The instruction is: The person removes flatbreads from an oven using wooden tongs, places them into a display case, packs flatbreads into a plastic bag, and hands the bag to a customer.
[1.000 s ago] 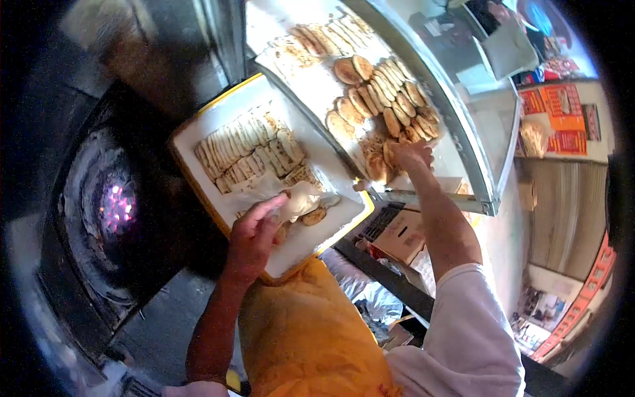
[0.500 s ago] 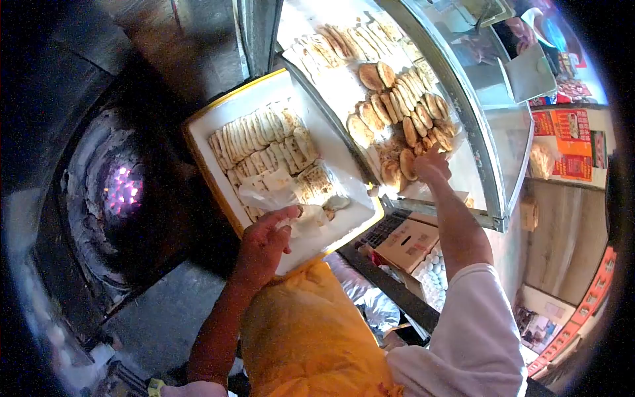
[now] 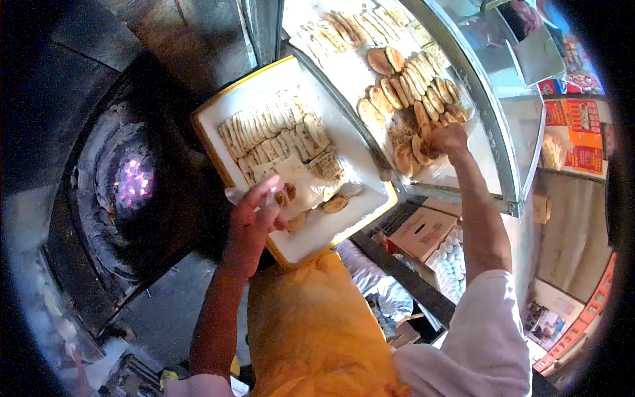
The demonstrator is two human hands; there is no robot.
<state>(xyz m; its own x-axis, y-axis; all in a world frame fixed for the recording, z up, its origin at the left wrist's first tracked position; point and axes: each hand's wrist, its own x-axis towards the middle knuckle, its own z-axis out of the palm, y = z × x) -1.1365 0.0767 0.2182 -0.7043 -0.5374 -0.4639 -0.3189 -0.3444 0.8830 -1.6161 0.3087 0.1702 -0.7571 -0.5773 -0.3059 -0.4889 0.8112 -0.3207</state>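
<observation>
My left hand holds a thin, translucent bag over the near part of a white box with a yellow rim. Rows of pale flatbreads fill the far part of that box, and a few browned pieces lie near the bag. My right hand reaches into the glass-sided case, its fingers closed on a round browned bread at the near end of the pile. More browned breads stand in rows beyond it.
A round oven with glowing coals is at the left. The case's metal-framed glass edge curves along the right. Below the case are a cardboard box and a tray of eggs. Red posters hang at the far right.
The view has shifted. My right hand has stayed at the near end of the bread pile, its fingers now closed around a bread. My left hand has spread the bag more open.
</observation>
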